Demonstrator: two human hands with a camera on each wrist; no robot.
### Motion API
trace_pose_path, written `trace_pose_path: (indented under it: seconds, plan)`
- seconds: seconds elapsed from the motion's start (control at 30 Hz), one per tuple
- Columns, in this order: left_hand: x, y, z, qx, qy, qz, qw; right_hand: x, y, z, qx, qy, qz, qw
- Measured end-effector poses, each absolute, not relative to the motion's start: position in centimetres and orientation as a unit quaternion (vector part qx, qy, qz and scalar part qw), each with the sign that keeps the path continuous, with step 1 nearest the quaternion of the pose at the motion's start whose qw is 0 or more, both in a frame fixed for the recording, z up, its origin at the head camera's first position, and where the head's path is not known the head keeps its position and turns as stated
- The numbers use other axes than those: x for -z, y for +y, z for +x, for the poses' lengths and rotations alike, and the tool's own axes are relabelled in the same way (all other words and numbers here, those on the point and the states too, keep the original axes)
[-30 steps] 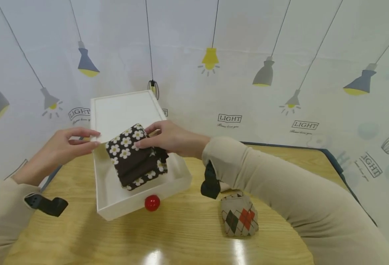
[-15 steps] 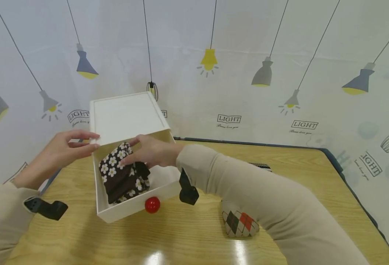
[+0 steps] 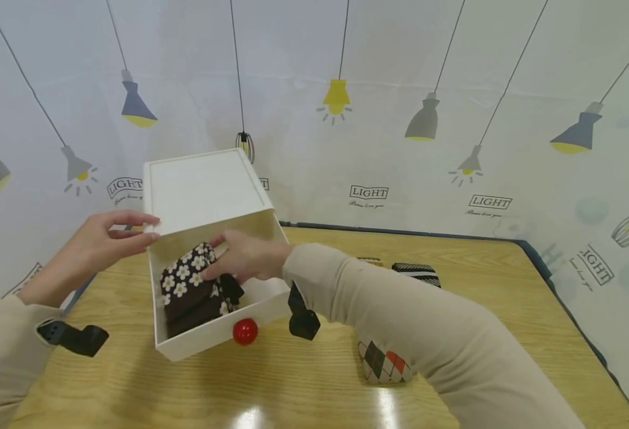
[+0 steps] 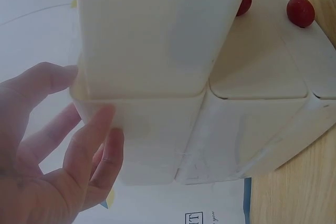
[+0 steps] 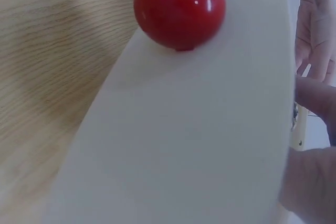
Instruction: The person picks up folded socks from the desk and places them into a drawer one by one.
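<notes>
Right hand (image 3: 245, 256) down inside the pulled-out top drawer (image 3: 202, 344), fingers bent, thumb on the near side of a folded daisy-print cloth (image 3: 183, 292), the other digits mostly hidden behind it; pinch grip, narrow gap. Cloth is dark brown with white, yellow-centred daisies, plain dark band on the lower part; sits in the left part of the drawer, slightly tilted, its lower edge hidden by the front wall. Right wrist view shows thumb and a finger at the drawer's rim, only a sliver of the print. Left hand (image 3: 104, 241) holds the front left corner of the white drawer unit (image 3: 207, 187) lightly between thumb and part-bent fingertips, palm clear of the plastic. Red round knob (image 3: 245, 331) on the drawer front; left wrist view shows further closed drawers below, red knobs on them. Both arms in beige sleeves (image 3: 395, 304), a black wrist device (image 3: 73, 337) at each cuff. Right of the unit, on the wood-grain tabletop (image 3: 304, 387): argyle folded cloth (image 3: 381, 364), beige with dark and red diamonds, part covered by the right sleeve; farther back, a black-and-white striped folded cloth (image 3: 417, 274) and, just left of it, the edge of a tan item (image 3: 370, 261), too hidden to name. Behind, a pale wall covering (image 3: 293, 53) printed with hanging lamps and the word LIGHT.
</notes>
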State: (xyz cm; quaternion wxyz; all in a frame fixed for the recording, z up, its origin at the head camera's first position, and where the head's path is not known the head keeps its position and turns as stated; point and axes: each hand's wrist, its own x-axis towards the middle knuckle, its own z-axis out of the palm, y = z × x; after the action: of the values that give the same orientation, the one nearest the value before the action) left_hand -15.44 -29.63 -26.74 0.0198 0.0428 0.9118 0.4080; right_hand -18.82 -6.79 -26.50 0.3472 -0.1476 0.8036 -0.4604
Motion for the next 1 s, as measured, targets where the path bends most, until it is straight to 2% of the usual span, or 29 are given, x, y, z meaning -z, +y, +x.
trace_pose_path:
  seconds: [0.5, 0.87, 1.0]
  plan:
    - [26.7, -29.6, -15.4, -0.411, 0.910, 0.046, 0.021, 25.2, -4.9, -18.2, 0.466, 0.787, -0.216, 0.342]
    - [26.7, -29.6, -15.4, -0.418, 0.907, 0.046, 0.021, 23.5, -0.6, -16.7, 0.474, 0.781, -0.297, 0.279]
    - [26.8, -29.7, -15.5, -0.422, 0.905, 0.047, 0.024, 23.0, 2.2, -16.3, 0.500, 0.772, -0.315, 0.233]
